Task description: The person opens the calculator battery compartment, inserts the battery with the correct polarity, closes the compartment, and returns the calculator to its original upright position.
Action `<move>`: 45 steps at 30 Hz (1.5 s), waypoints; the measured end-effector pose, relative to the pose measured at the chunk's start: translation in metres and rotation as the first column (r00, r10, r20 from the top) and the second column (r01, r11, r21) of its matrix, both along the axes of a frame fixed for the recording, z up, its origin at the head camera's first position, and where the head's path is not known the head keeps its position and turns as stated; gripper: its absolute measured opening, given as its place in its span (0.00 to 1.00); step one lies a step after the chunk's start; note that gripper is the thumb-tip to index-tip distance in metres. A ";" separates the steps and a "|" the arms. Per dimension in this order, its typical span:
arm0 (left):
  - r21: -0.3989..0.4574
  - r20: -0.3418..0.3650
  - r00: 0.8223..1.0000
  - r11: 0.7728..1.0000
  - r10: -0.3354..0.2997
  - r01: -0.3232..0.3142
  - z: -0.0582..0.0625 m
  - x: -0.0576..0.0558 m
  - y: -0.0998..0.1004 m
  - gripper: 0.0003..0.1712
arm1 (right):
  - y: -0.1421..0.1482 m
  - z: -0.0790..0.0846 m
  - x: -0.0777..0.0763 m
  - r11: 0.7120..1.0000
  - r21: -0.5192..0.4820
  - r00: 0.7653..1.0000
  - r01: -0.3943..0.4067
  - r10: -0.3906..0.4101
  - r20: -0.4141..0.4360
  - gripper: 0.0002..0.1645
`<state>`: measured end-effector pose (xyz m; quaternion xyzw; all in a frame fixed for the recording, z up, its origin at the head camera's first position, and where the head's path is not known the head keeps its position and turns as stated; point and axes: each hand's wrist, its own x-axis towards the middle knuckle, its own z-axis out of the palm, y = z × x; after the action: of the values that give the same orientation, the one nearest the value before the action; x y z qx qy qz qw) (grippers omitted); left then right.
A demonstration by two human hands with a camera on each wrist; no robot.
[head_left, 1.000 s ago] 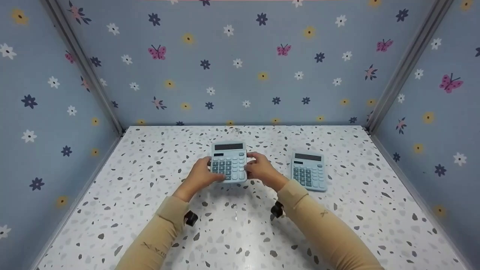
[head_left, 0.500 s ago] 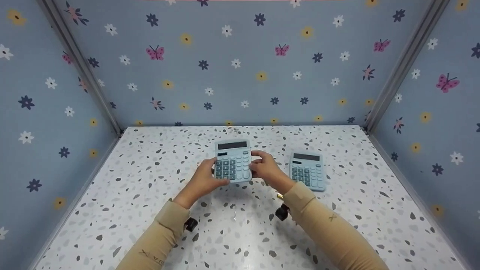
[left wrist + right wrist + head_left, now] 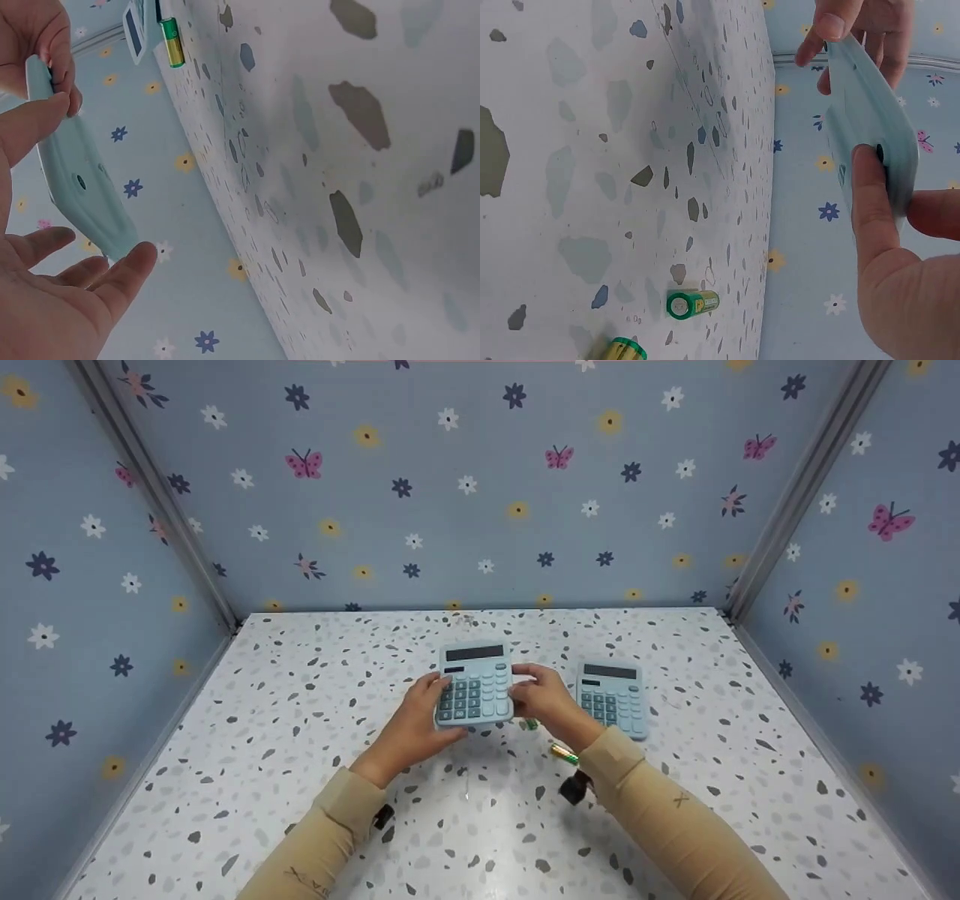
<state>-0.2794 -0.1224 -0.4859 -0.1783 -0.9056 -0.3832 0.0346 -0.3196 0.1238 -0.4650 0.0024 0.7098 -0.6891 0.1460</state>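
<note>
A pale blue calculator [image 3: 487,679] is held raised and tilted over the speckled tabletop, its keys and dark display facing the head camera. My left hand [image 3: 409,727] holds its left side and lower corner, fingertips over the left edge and thumb along the bottom. On the opposite edge, my right hand [image 3: 551,703] pinches it between thumb and fingers. The right wrist view shows the calculator's underside [image 3: 866,105], with a fingertip beside a dark round foot. Two green-and-gold batteries lie below the right hand: one battery [image 3: 693,304] and a nearer battery [image 3: 622,350], partly cut off.
A second, matching calculator [image 3: 613,705] lies on the tabletop [image 3: 712,810] to the right, its lower left corner close to the right forearm. Flower-patterned panels [image 3: 480,510] enclose the back and both sides.
The calculator has shifted slightly right with both hands. My left thumb has slid off the lower keys to below the bottom edge. The batteries have come into view beside the right wrist.
</note>
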 end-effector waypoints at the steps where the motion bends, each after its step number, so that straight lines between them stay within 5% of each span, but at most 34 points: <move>1: -0.029 -0.032 0.999 1.000 -0.006 0.005 0.000 0.001 0.001 0.52 | 0.001 0.000 0.001 1.000 -0.001 1.000 -0.004 0.004 0.003 0.30; 10: -0.261 -0.314 0.941 0.964 -0.128 0.044 -0.004 0.001 0.007 0.39 | 0.009 0.001 0.005 1.000 0.003 1.000 -0.006 0.006 0.025 0.32; 20: -0.320 -0.434 0.864 0.940 -0.256 0.118 -0.007 0.003 0.009 0.32 | 0.015 0.002 0.008 1.000 -0.015 0.999 -0.024 0.024 0.029 0.33; 28: -0.316 -0.465 0.832 0.935 -0.303 0.163 -0.007 0.005 0.007 0.31 | 0.025 0.001 0.007 0.991 -0.096 0.995 -0.090 0.094 0.041 0.43; 38: -0.289 -0.459 0.824 0.933 -0.331 0.213 -0.012 0.009 0.006 0.32 | 0.035 -0.002 0.010 0.978 -0.124 0.984 -0.168 0.174 0.043 0.44; 45: -0.190 -0.387 0.875 0.954 -0.289 0.231 -0.012 0.014 0.007 0.31 | 0.043 -0.004 0.004 0.989 -0.047 0.990 -0.140 0.138 -0.041 0.30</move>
<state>-0.2656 -0.1154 -0.4978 -0.3771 -0.8699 -0.2748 0.1598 -0.3156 0.1670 -0.4690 -0.0638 0.6935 -0.6947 0.1800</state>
